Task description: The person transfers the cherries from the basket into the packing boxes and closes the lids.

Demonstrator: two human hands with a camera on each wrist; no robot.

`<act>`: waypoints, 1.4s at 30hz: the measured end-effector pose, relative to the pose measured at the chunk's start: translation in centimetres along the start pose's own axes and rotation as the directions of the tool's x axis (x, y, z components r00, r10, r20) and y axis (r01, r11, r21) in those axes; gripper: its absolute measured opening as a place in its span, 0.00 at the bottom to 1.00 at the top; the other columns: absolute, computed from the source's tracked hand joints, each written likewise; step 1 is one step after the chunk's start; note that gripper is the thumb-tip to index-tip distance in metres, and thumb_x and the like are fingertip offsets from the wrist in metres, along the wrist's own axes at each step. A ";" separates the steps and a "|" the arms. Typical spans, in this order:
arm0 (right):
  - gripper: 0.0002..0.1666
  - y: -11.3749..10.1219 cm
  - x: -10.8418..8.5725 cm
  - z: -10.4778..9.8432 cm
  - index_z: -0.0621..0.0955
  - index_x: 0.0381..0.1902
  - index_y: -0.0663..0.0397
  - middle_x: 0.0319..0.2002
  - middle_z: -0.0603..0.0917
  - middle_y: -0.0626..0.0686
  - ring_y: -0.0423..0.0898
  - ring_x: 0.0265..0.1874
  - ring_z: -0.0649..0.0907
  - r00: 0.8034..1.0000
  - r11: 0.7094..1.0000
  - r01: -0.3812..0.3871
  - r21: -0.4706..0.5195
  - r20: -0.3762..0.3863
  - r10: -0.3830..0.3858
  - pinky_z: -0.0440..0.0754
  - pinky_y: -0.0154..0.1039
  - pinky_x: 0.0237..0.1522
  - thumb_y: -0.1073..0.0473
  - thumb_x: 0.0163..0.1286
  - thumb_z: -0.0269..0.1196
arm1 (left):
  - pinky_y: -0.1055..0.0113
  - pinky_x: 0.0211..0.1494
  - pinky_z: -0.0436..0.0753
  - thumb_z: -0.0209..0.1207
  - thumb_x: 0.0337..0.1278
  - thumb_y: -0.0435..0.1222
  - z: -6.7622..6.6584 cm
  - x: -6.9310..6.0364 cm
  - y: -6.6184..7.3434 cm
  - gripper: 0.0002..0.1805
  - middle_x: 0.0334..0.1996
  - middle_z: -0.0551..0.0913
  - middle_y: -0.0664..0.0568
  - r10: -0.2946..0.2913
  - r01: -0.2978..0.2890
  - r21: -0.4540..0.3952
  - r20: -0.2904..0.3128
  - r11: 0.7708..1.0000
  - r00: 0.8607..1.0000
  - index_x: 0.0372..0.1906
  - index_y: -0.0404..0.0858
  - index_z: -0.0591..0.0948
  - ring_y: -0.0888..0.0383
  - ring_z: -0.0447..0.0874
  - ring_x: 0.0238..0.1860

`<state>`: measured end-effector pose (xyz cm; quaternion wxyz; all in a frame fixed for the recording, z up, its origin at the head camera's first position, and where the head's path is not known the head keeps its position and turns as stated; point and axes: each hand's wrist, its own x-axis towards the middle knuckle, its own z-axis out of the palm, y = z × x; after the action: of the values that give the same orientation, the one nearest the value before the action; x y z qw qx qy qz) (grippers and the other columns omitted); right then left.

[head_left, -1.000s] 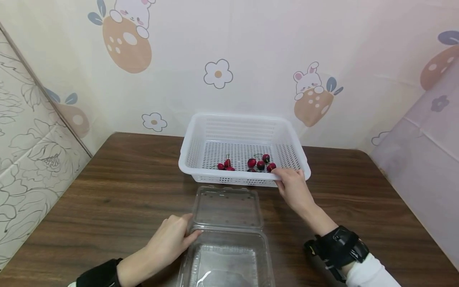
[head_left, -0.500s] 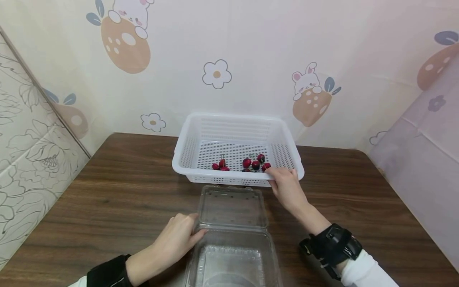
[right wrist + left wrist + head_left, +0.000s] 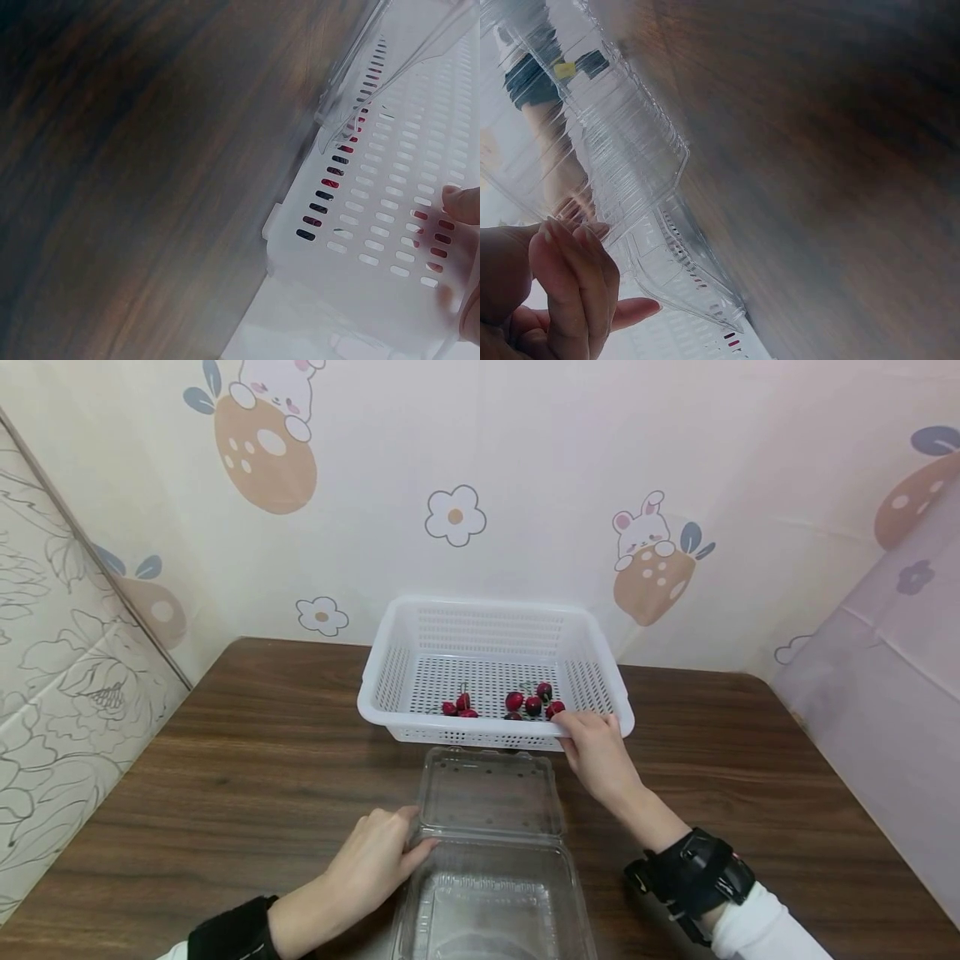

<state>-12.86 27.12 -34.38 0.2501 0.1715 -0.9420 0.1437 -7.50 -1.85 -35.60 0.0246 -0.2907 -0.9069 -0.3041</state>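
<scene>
A white perforated plastic basket (image 3: 480,727) stands near the wall with several dark red cherries (image 3: 533,705) inside, in two loose groups. My right hand (image 3: 597,752) grips its front rim near the right corner; in the right wrist view the thumb (image 3: 463,205) lies against the basket's outer side (image 3: 352,255). In front of the basket lies a clear plastic clamshell container (image 3: 491,852), its lid folded open toward the basket. With the thumb and curled fingers, my left hand (image 3: 375,857) pinches the container's left edge near the hinge. The left wrist view shows those fingers (image 3: 574,285) close up at the edge.
Both things stand on a dark wood-grain table (image 3: 247,810). A patterned wall covering (image 3: 540,468) rises right behind the basket, and a floral panel (image 3: 75,710) borders the left side. The container's lid (image 3: 491,793) lies close to the basket's front.
The basket has slid a little to the left with my right hand on its rim. The clamshell container has shifted slightly to the right with my left hand.
</scene>
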 end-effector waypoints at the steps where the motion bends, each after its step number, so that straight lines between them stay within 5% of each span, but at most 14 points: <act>1: 0.13 0.0 0.0 0.0 0.80 0.34 0.59 0.34 0.82 0.57 0.52 0.36 0.78 1.000 1.000 0.002 0.002 -0.001 -0.002 0.61 0.44 0.35 0.70 0.48 0.67 | 0.81 0.07 0.58 0.63 0.46 0.36 0.0 0.0 0.0 0.18 0.06 0.55 0.65 0.000 0.000 0.000 -0.003 1.000 1.000 0.35 0.22 0.77 0.75 0.49 0.08; 11: 0.16 0.2 -0.1 0.0 0.79 0.35 0.59 0.34 0.81 0.58 0.52 0.37 0.78 1.000 1.000 0.024 0.007 -0.009 -0.024 0.62 0.45 0.37 0.70 0.46 0.69 | 0.81 0.06 0.54 0.63 0.46 0.37 0.1 -0.4 0.2 0.22 0.05 0.53 0.66 -0.004 0.004 0.026 -0.037 1.000 0.999 0.39 0.20 0.76 0.75 0.46 0.08; 25: 0.15 0.6 -0.3 0.2 0.78 0.34 0.60 0.32 0.81 0.56 0.52 0.35 0.78 0.995 0.996 0.088 -0.017 -0.050 -0.089 0.65 0.47 0.37 0.72 0.47 0.67 | 0.78 0.12 0.65 0.62 0.45 0.35 0.0 -0.6 0.0 0.22 0.03 0.60 0.65 0.002 0.000 0.034 -0.058 0.999 0.998 0.41 0.21 0.75 0.75 0.53 0.07; 31: 0.15 0.5 -0.3 0.2 0.78 0.35 0.60 0.32 0.80 0.56 0.52 0.35 0.78 0.995 0.996 0.083 -0.015 -0.047 -0.083 0.64 0.46 0.37 0.71 0.47 0.67 | 0.73 0.14 0.70 0.63 0.45 0.39 -0.2 -0.4 -0.1 0.23 0.05 0.60 0.64 0.017 -0.009 0.100 -0.080 0.995 0.997 0.40 0.23 0.76 0.72 0.55 0.09; 35: 0.15 0.6 -0.3 0.2 0.78 0.35 0.60 0.32 0.80 0.56 0.52 0.35 0.78 0.996 0.996 0.082 -0.018 -0.045 -0.083 0.64 0.47 0.38 0.71 0.47 0.67 | 0.74 0.10 0.64 0.64 0.44 0.42 -0.7 0.0 0.0 0.23 0.05 0.61 0.65 0.008 0.009 0.156 -0.108 0.988 0.994 0.42 0.28 0.77 0.71 0.58 0.09; 42: 0.15 0.5 -0.4 0.2 0.78 0.35 0.60 0.32 0.80 0.56 0.52 0.35 0.78 0.995 0.996 0.083 -0.014 -0.051 -0.084 0.64 0.47 0.38 0.71 0.48 0.67 | 0.74 0.12 0.66 0.66 0.41 0.42 -1.5 1.0 -0.4 0.20 0.16 0.73 0.60 0.028 0.010 0.210 -0.178 0.978 0.984 0.39 0.34 0.79 0.66 0.70 0.14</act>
<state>-12.85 27.61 -34.82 0.2810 0.2057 -0.9281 0.1321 -8.68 -2.44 -34.39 0.1382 -0.2620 -0.9266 -0.2315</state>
